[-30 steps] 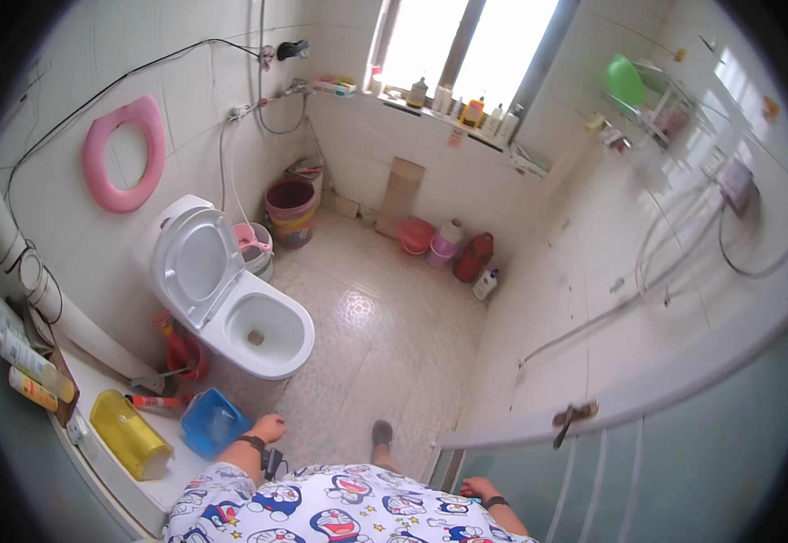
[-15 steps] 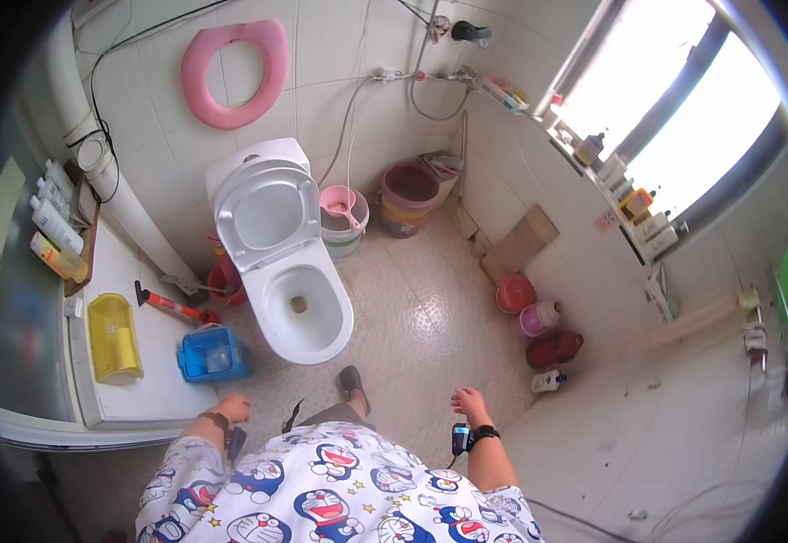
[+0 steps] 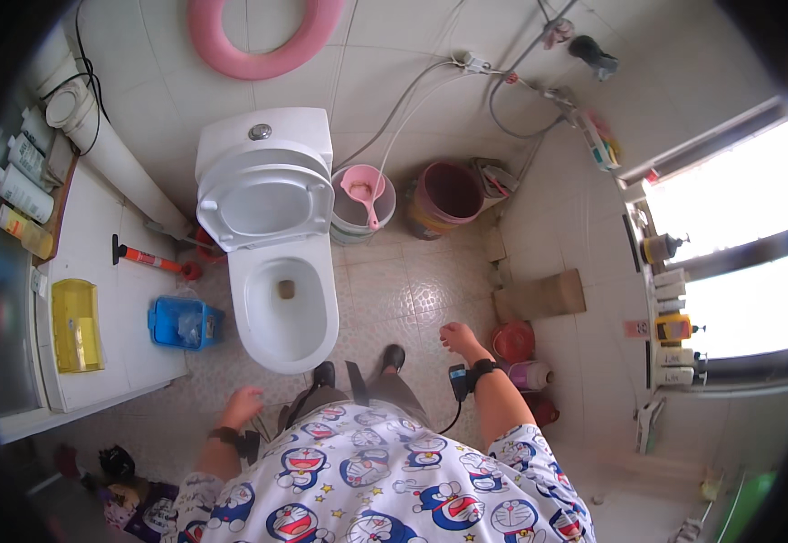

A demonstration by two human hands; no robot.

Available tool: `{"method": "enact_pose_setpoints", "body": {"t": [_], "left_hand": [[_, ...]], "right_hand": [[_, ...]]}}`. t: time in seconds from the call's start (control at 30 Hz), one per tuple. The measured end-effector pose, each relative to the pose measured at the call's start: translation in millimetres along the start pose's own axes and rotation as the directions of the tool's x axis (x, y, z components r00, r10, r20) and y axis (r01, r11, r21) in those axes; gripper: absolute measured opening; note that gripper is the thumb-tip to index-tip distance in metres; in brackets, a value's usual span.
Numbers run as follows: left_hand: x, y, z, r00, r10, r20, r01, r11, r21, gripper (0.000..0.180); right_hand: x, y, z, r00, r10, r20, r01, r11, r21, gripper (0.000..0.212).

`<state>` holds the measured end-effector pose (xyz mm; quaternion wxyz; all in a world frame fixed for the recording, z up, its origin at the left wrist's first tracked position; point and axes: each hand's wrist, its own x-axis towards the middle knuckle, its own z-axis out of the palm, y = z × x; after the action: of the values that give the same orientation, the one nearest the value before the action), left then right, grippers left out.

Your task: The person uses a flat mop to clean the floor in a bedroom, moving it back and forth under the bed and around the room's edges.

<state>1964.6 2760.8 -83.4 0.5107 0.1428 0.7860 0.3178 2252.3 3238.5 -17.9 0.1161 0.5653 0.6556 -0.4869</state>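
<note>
Taking the shirt front [image 3: 358, 480] as the clock's centre and twelve as straight ahead, the toilet [image 3: 272, 253] stands at eleven, its lid [image 3: 267, 208] raised and its bowl facing the person. The shoes [image 3: 394, 358] are planted on the floor close to the bowl's front, so I judge the step in hand to be a positioning one, with no handling begun

The left hand [image 3: 244, 405] hangs at ten, blurred; its fingers look slackly spread and empty. The right hand [image 3: 462, 339] is at half past one over the floor, its fingers bent inward; no held thing shows, and I cannot tell whether they are fully closed. Neither hand appears to touch anything

Nearest the left is the blue bin [image 3: 167, 324] at ten, beyond it the yellow container [image 3: 68, 326] on a white ledge [image 3: 95, 385], then the orange-barrelled tool [image 3: 149, 259] past ten. A white bucket [image 3: 347, 226] at twelve carries a pink scoop [image 3: 362, 185]. At two, just beyond the right hand, sits a red basin [image 3: 511, 342]

Any grasp from here would, I judge, call for choosing one hand, leaning or stepping in, and opening the fingers before contact; the raised lid leaves the bowl accessible
</note>
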Motion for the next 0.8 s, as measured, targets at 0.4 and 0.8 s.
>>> {"method": "enact_pose_setpoints", "body": {"t": [0.4, 0.8], "left_hand": [[-135, 34, 167, 0.808, -0.450, -0.380, 0.522, 0.846, 0.107, 0.034], [-120, 262, 267, 0.629, -0.770, -0.110, 0.685, 0.615, -0.391, 0.034]], "right_hand": [[348, -149, 35, 0.955, -0.284, 0.087, 0.296, 0.883, -0.365, 0.036], [516, -174, 99, 0.981, -0.184, 0.054, 0.191, 0.968, -0.161, 0.049]]}}
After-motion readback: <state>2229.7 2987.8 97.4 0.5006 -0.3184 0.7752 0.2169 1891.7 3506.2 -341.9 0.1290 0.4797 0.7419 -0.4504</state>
